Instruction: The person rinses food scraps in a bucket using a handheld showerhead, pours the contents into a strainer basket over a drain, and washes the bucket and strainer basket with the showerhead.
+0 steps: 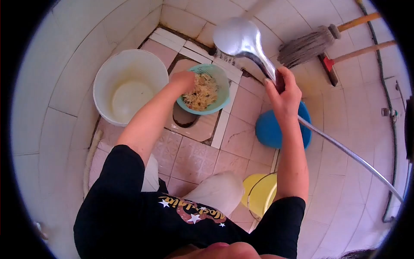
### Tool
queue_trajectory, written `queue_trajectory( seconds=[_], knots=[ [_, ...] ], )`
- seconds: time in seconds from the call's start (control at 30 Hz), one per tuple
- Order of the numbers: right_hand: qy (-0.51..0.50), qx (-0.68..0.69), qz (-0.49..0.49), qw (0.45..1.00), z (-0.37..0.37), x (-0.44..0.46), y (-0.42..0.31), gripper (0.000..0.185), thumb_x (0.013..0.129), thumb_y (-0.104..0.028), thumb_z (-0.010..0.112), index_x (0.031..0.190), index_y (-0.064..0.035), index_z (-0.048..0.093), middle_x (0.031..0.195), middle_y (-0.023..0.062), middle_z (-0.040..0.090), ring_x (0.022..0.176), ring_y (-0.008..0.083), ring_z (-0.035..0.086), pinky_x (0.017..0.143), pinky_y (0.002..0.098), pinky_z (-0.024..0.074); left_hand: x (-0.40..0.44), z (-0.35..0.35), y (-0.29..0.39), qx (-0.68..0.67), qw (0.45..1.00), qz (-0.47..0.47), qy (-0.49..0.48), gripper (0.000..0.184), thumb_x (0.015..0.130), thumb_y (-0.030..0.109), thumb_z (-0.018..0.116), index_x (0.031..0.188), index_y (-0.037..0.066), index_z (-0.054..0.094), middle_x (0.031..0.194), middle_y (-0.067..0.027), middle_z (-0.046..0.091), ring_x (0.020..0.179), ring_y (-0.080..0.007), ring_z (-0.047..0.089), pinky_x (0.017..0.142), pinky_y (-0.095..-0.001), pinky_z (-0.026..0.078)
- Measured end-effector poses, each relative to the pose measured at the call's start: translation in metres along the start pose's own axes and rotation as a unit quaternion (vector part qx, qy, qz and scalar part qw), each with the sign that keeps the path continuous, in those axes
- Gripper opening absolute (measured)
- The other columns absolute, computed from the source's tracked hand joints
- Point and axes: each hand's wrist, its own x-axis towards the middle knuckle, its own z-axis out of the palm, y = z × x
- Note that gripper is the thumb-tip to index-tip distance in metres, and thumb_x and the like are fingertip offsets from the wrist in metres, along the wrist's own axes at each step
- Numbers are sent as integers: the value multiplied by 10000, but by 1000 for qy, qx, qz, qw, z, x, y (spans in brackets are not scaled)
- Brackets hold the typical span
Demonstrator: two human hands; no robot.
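Observation:
My right hand is wrapped round the handle of a chrome shower head, raised at the upper middle with its hose trailing to the lower right. Faint pale streaks show just under its head. At the left rim of a turquoise colander, my left hand is closed on the edge, its fingertips hidden inside. Pale, shredded-looking food with darker bits lies in the colander; I cannot make out its kind. The colander is over a floor-level squat toilet, covering part of its dark opening.
A large white bucket stands left of the colander. To the right are a blue bucket and a yellow bucket with a wire handle. A mop and a red-headed brush lean by the tiled right wall.

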Motion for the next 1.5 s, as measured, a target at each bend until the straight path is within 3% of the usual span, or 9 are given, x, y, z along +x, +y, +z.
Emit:
queue_trajectory(
  seconds=[0.27, 0.7, 0.97, 1.1, 1.17, 1.2, 1.33, 1.4, 1.5],
  knots=[
    [64, 141, -3, 988, -4, 30, -18, 369, 749, -162, 724, 1034, -8, 546, 760, 44, 563, 664, 94, 504, 629, 230, 440, 0, 8, -1, 18, 999, -8, -43, 216, 758, 160, 605, 933, 53, 673, 970, -136, 670, 907, -304, 643, 745, -411, 514],
    [33, 308, 102, 945, -19, 20, -26, 335, 785, -126, 690, 1040, 36, 545, 827, 45, 601, 719, 80, 544, 654, 210, 444, -7, 9, -7, 95, 989, 7, -113, 204, 762, 116, 569, 918, 59, 686, 950, -137, 674, 882, -304, 649, 738, -413, 513],
    [17, 330, 208, 921, -23, -7, -7, 286, 822, -97, 624, 1060, 39, 544, 816, 60, 603, 693, 103, 553, 623, 221, 429, -28, 0, -4, 47, 998, 29, 26, 160, 714, 63, 563, 834, 40, 666, 845, -165, 658, 826, -324, 642, 690, -433, 507],
    [43, 370, 213, 903, -28, -7, -6, 280, 837, -135, 637, 1048, 30, 556, 831, 74, 617, 688, 116, 560, 625, 233, 428, -56, -16, -19, 114, 993, 23, 7, 189, 716, 102, 619, 895, 42, 631, 908, -159, 642, 890, -319, 615, 745, -424, 484],
    [40, 405, 197, 892, -30, -8, -1, 276, 838, -138, 638, 1048, 22, 558, 841, 81, 624, 683, 122, 564, 618, 236, 431, -93, -21, -33, 119, 970, 136, 164, 291, 715, 188, 682, 954, 54, 583, 998, -152, 604, 966, -322, 569, 801, -425, 453],
    [42, 426, 196, 882, -30, -7, -3, 280, 840, -150, 637, 1048, 20, 558, 846, 89, 627, 680, 128, 565, 610, 239, 431, -109, -25, -43, 126, 970, 129, 164, 291, 715, 188, 682, 954, 54, 583, 998, -152, 604, 966, -322, 569, 801, -425, 453],
    [36, 436, 154, 886, -34, 5, -17, 308, 849, -184, 630, 1061, 27, 554, 846, 101, 626, 684, 134, 569, 614, 244, 440, -180, -28, -103, 106, 983, 130, 76, 452, 691, 325, 733, 1036, 70, 592, 977, -132, 614, 1000, -328, 561, 842, -467, 431],
    [49, 447, 139, 882, -37, 22, -31, 313, 849, -184, 629, 1064, 30, 556, 845, 100, 625, 684, 132, 568, 617, 247, 443, -201, -40, -121, 76, 992, 56, -81, 474, 691, 298, 743, 1075, 82, 568, 954, -129, 620, 967, -308, 580, 835, -447, 432],
    [59, 459, 94, 881, -40, 38, -48, 318, 844, -173, 633, 1066, 42, 558, 844, 95, 622, 685, 124, 565, 618, 246, 445, -230, -43, -144, 135, 975, 141, -108, 478, 672, 296, 757, 1068, 93, 582, 869, -118, 604, 869, -310, 593, 785, -417, 445]
  ],
)
